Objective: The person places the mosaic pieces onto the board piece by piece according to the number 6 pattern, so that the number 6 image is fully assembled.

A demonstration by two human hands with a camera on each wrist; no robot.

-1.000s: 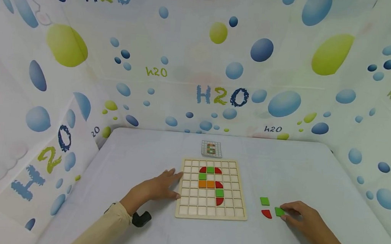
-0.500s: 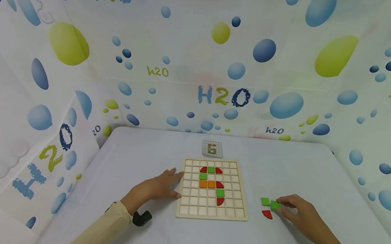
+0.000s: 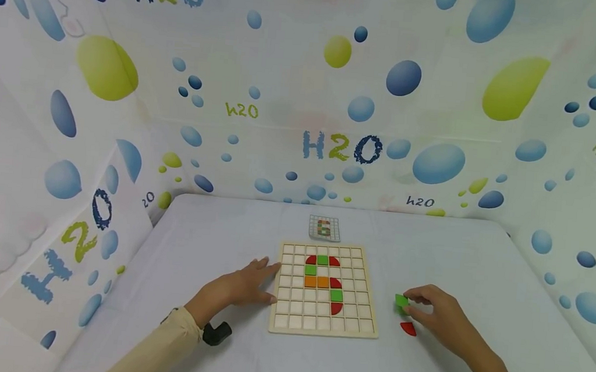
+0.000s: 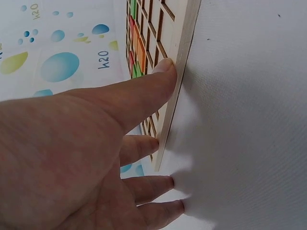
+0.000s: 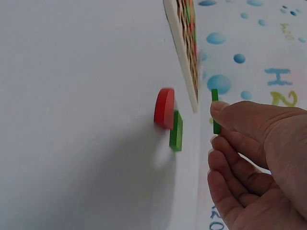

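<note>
My right hand [image 3: 440,311] pinches a green square tile [image 5: 214,95] between thumb and index finger. The tile is lifted off the table at the right of the board. Below it in the right wrist view lie a second green tile [image 5: 176,132] and a red quarter-circle tile [image 5: 164,108]. In the head view the two green tiles overlap. The wooden grid board [image 3: 295,322] holds red, green and orange tiles set in its cells. My left hand [image 3: 240,285] is spread at its left edge, with the thumb [image 4: 163,74] touching the rim.
Behind the board lies a small pattern card [image 3: 324,228] printed with a coloured figure on a grid. A white cloth [image 3: 211,226] covers the table. Its far edge meets a backdrop [image 3: 286,68] with blue and green spots.
My right hand has moved left and slightly up with the green tile, from beside the loose tiles to above the other green one. The left hand stays at the board.
</note>
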